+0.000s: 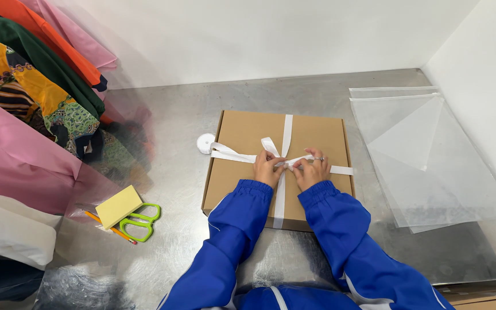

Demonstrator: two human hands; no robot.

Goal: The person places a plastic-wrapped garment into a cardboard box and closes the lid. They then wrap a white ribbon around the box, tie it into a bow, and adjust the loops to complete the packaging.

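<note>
Head view: my left hand (pixel 267 167) and right hand (pixel 312 170) both pinch the white ribbon (pixel 286 133) closed at its crossing on the flat cardboard box (pixel 242 166) (soft, slippery, probably slides; hold near the knot).

Box (pixel 248 166): matt brown cardboard, smooth. Ribbon (pixel 286 135) across it: white, flat, faint sheen. Table (pixel 185 115) under box: brushed metal, dull reflections. Bags (pixel 431 155) right of box: clear glossy plastic. Scissors (pixel 139 221) left of box: green plastic handles. Sleeves (pixel 340 224): blue smooth cloth.
</note>
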